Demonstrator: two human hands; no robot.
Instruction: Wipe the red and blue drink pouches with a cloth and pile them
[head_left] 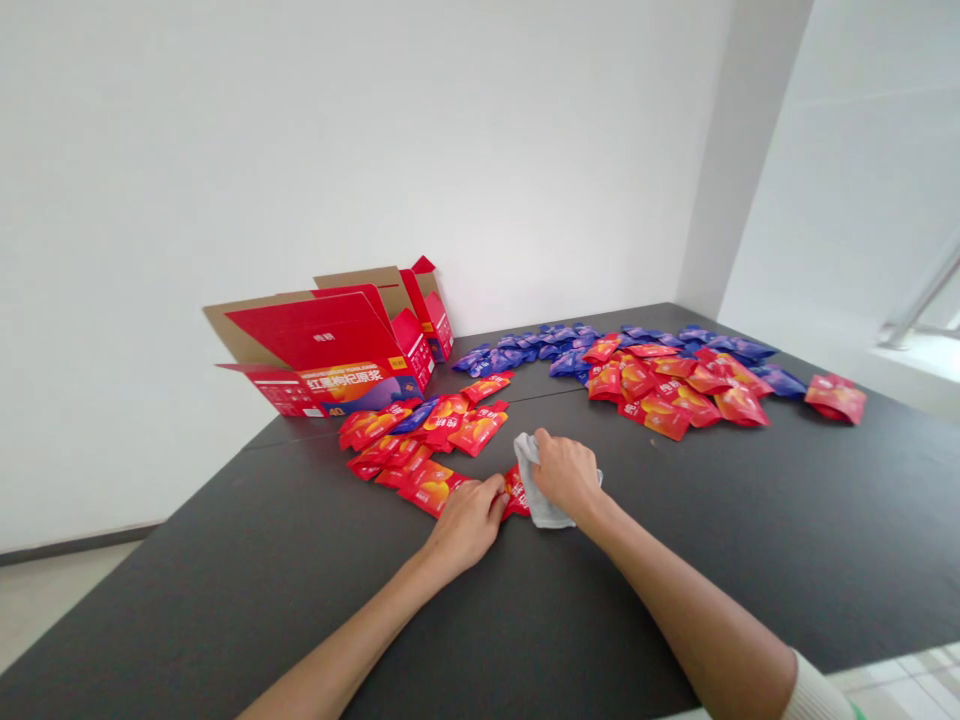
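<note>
Pouch in hand: we record one red foil-look pouch (516, 492) on the dark tabletop (225, 580), near the middle of the scene, just right of the near end of the left group; glossy red, white characters on its face, its right part covered by cloth.
Left hand (471, 518): we note fingers and thumb drawn together at the pouch's left edge, little gap between them.
Right hand (566, 470): we find it bunched around a cloth, fingers curled in and pressed over the pouch; we cannot tell whether a fingertip touches the pouch itself.
Cloth (546, 512): pale grey, soft, creased, draped over the pouch and reaching the table.
Left group: we list red pouches (480, 428) with orange fruit print, overlapping, and one blue pouch (415, 416) among them.
Right pile: more red pouches (664, 390), heaped before a far row of blue-violet pouches (517, 345).
Far right: one single red pouch (836, 397), just beside the pile.
Cartons: we count two, the nearer red carton (352, 383) and the farther red carton (439, 322), flaps raised, far left.
</note>
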